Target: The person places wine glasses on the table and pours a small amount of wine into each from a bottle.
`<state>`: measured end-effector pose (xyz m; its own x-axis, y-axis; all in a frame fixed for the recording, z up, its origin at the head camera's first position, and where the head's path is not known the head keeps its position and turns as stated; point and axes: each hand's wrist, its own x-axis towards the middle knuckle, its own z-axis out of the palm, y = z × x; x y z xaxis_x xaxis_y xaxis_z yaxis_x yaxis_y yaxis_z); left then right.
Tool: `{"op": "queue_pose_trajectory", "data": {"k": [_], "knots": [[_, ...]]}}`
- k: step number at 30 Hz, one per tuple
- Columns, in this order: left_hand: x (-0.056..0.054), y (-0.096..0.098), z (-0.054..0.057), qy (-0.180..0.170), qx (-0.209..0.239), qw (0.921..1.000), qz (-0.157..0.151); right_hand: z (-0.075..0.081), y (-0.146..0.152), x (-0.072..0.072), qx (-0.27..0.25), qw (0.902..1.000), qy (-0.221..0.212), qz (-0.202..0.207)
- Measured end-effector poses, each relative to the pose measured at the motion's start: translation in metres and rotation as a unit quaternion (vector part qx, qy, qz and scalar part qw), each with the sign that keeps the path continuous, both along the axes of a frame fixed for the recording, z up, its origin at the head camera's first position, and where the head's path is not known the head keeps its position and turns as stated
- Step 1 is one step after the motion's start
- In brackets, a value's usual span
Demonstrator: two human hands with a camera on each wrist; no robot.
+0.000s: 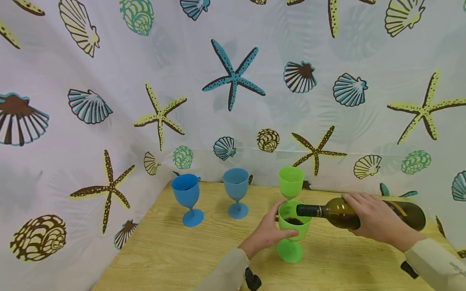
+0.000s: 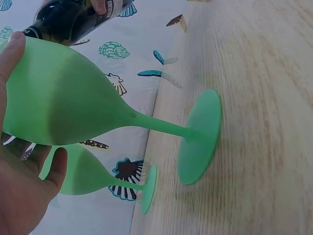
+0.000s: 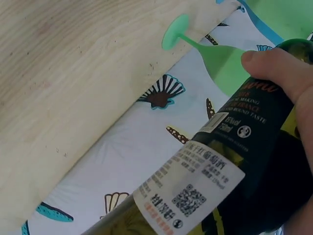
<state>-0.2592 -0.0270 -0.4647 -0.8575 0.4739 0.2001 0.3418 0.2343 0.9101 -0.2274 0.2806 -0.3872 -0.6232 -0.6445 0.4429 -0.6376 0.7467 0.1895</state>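
Observation:
My left hand [image 1: 267,232] grips the bowl of the nearer green goblet [image 1: 295,232], thumb on the near side and fingers round the back. Dark liquid lies inside that goblet, and its foot [image 2: 199,137] is at the tabletop. In my right hand [image 1: 375,216] is a dark glass wine bottle [image 1: 340,213], tilted almost level with its mouth over the goblet's rim. The right wrist view shows the bottle's printed label [image 3: 190,188] with a square code. Just behind stands a second green goblet [image 1: 291,182], partly hidden by the nearer one.
Two blue goblets stand upright to the left: a darker blue goblet [image 1: 186,194] with something dark inside, and a lighter blue goblet [image 1: 236,188]. The wooden table [image 1: 164,258] ends at a white curtain [image 1: 255,117] printed with shells and starfish.

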Motion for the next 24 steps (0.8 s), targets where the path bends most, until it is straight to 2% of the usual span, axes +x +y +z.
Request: {"op": "queue_pose_trajectory", "data": {"k": [6,15,19,24], "knots": [[0.001,0.001,0.001,-0.002,-0.002,1.0000,-0.001,-0.009,-0.002,0.003,-0.038,0.9984,-0.040,-0.013],[-0.001,0.001,-0.001,0.009,-0.002,1.0000,0.000,-0.021,-0.008,0.004,-0.135,0.9900,-0.037,-0.017],[-0.001,0.001,0.000,0.010,-0.003,0.9999,0.005,-0.025,-0.011,0.004,-0.184,0.9814,-0.048,-0.030],[-0.002,0.002,-0.001,0.008,-0.009,0.9999,0.008,-0.031,-0.012,0.007,-0.256,0.9608,-0.086,-0.063]]}}
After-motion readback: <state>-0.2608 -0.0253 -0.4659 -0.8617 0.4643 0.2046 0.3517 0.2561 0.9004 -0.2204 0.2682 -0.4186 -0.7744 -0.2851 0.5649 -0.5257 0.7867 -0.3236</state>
